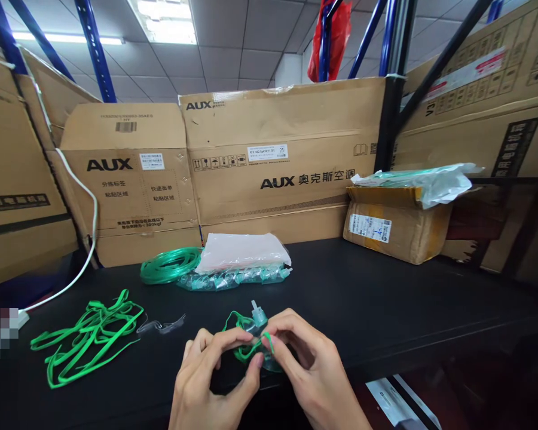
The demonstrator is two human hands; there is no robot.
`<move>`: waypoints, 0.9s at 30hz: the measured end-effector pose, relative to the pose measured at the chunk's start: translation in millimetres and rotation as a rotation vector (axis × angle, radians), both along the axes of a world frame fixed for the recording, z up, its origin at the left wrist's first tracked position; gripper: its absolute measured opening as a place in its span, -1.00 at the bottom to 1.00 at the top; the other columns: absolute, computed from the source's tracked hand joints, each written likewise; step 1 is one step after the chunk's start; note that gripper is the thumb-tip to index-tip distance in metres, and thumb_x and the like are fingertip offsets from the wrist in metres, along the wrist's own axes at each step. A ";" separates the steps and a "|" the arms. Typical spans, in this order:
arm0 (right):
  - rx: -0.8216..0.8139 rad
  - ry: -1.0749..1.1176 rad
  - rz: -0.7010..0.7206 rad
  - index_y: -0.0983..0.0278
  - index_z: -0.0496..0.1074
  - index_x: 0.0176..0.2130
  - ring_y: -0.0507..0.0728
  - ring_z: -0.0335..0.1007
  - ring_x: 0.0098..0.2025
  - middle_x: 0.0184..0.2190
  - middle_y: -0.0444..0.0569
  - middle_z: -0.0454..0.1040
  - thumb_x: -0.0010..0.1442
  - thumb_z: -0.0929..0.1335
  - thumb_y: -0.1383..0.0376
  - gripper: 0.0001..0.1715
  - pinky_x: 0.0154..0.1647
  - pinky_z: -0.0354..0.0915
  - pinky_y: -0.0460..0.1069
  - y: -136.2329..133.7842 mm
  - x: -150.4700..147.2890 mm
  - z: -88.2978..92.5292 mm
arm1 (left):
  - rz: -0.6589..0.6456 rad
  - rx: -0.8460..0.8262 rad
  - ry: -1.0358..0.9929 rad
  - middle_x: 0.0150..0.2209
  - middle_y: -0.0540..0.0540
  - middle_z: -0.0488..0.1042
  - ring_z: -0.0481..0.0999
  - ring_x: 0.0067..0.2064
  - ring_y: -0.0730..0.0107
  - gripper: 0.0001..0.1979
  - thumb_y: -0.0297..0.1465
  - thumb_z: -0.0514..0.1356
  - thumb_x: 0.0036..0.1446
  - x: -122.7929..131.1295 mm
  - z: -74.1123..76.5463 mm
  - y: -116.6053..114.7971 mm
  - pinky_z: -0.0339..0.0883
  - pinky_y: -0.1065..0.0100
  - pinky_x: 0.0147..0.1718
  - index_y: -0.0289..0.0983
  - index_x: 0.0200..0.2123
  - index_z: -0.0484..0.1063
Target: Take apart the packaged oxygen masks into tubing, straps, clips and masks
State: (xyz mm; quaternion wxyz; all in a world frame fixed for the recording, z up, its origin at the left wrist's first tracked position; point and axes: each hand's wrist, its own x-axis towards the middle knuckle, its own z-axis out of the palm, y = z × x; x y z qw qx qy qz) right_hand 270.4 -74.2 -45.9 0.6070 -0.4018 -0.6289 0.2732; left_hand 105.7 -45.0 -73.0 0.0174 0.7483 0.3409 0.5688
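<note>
A clear green-tinted oxygen mask [259, 316] lies at the front of the black table, its connector pointing up. My left hand [215, 373] is at its left side, index finger and thumb closing on the mask's edge. Between the thumb and fingers of my right hand [311, 361] is a green elastic strap [268, 341], bent into a small loop at the mask. More strap curls behind my left fingertips. My fingers hide much of the mask, including where the strap meets it.
Loose green elastic straps [92, 337] lie at the left, beside clear thin strips [164, 325]. Coiled green tubing [170, 264] and a bagged stack [244, 254] sit behind. A small carton [394, 230] stands right; large cartons [278, 161] wall the back. A white cable [94, 209] hangs left.
</note>
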 end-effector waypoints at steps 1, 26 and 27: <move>0.010 0.035 -0.017 0.23 0.47 -0.32 0.08 0.40 -0.33 -0.35 -0.08 0.46 0.37 0.37 0.19 -0.77 -0.30 0.37 -0.09 0.0 0.5 0.1 | 0.006 -0.004 -0.001 -0.33 0.09 0.60 0.34 -0.43 0.33 -0.80 -0.36 0.36 0.18 0.4 0.1 -0.3 0.27 0.31 -0.32 -0.05 -0.11 0.53; -0.159 -0.005 0.047 0.19 0.55 -0.08 0.18 0.57 -0.08 -0.19 -0.09 0.63 0.28 0.46 0.16 -0.77 0.01 0.45 0.01 3.5 10.4 2.8 | -0.006 -0.090 -0.033 -0.32 0.09 0.57 0.37 -0.44 0.36 -0.82 -0.15 0.32 0.28 -3.5 -11.6 5.2 0.25 0.32 -0.30 -0.08 -0.20 0.46; -0.154 0.023 0.072 0.18 0.54 -0.07 0.17 0.57 -0.06 -0.16 -0.10 0.63 0.29 0.45 0.16 -0.76 0.03 0.44 0.00 3.9 12.1 3.6 | 0.011 -0.097 -0.027 -0.30 0.09 0.58 0.37 -0.45 0.36 -0.80 -0.12 0.31 0.28 -2.7 -11.6 5.5 0.26 0.31 -0.30 -0.08 -0.19 0.44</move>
